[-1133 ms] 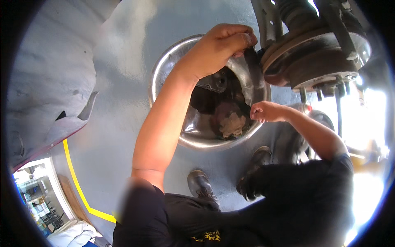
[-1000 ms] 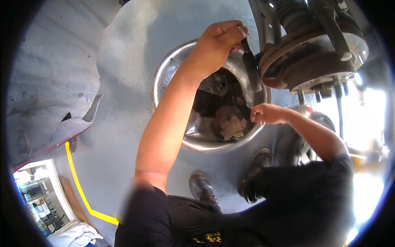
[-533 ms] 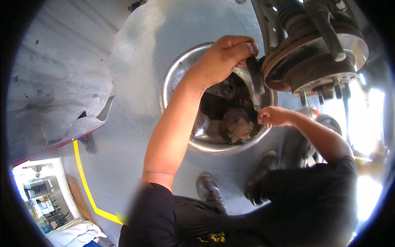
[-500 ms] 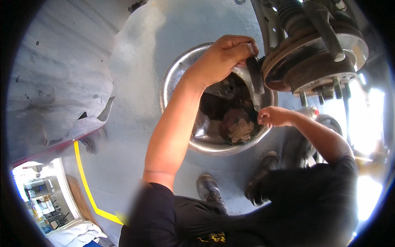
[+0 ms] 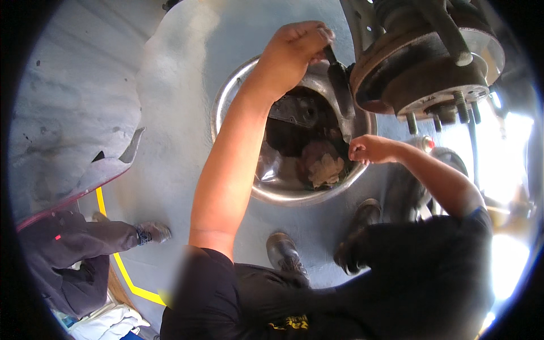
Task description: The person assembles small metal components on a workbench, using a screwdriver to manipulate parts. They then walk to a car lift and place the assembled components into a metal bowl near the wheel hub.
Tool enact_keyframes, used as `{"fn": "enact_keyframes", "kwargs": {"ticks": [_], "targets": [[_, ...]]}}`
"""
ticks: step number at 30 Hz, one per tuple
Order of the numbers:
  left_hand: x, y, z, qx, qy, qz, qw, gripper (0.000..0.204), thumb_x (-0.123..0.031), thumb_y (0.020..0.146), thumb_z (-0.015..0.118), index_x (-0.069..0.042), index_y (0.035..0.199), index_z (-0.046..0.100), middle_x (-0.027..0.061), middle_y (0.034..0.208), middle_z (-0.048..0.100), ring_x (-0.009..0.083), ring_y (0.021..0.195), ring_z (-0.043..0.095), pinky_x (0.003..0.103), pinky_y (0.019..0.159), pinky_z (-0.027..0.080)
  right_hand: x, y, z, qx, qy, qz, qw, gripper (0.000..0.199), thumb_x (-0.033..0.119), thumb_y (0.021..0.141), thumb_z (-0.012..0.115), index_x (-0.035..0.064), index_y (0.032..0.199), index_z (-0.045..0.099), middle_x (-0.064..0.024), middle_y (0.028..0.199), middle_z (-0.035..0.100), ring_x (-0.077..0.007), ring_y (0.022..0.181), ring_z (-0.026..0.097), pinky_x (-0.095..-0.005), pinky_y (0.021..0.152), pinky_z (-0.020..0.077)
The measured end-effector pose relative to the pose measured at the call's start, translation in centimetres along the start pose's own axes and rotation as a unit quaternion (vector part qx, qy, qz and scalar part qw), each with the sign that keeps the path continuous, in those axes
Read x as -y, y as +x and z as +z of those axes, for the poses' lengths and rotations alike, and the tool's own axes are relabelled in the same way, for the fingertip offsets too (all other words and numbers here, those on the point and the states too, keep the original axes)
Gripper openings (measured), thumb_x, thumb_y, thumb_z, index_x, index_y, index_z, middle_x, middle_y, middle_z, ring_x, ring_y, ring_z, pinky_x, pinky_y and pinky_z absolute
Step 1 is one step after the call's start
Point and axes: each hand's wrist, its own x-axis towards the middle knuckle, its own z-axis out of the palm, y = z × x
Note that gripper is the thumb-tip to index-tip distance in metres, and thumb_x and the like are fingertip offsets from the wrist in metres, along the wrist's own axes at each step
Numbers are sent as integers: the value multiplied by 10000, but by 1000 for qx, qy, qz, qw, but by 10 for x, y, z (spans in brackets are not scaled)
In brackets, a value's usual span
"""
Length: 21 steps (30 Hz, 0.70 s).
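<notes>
My left hand [image 5: 294, 54] is closed around the thin upper end of a long dark part [image 5: 341, 89]. This part is thicker in the middle and grey toward its lower tip; its exact kind is unclear. It hangs at a slant over the right side of a round metal basin [image 5: 218, 122]. Close to the lower tip, my right hand [image 5: 371, 151] is held at the basin's right rim with curled fingers; whatever is in them is hidden. Inside the basin lie a flat dark metal piece [image 5: 294, 109] and a crumpled beige wad [image 5: 326, 170], amid dark contents.
A wheel hub with brake disc [image 5: 419, 73] and protruding studs hangs at the upper right. At far left is a large grey panel [image 5: 79, 102]. Another person's leg and shoe [image 5: 152, 233] stand at lower left by a yellow floor line [image 5: 127, 277].
My left hand has risen and shifted left, and the dark part now slants more. Another person has come in at lower left. The whole view has shifted slightly.
</notes>
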Motion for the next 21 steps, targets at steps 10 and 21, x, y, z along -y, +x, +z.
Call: {"fn": "enact_keyframes", "kwargs": {"ticks": [10, 21], "targets": [[6, 4, 8, -82, -175, 8, 981, 262, -221, 985, 563, -6, 912, 695, -21, 756, 580, 83, 696, 513, 258, 683, 424, 2, 0, 0, 7, -4, 7, 1000, 324, 335, 1032, 586, 44, 1148, 671, -120, 938, 723, -226, 875, 710, -386, 797, 571], [18, -2, 5, -51, -57, 71, 995, 200, -174, 994, 566, -11, 953, 676, 11, 798, 583, 101, 701, 523, 257, 682, 447, 7, -3, 1, 7, -1, 19, 1000, 316, 313, 1035, 580, 44, 1178, 662, -116, 953, 716, -221, 880, 703, -376, 811, 571]]}}
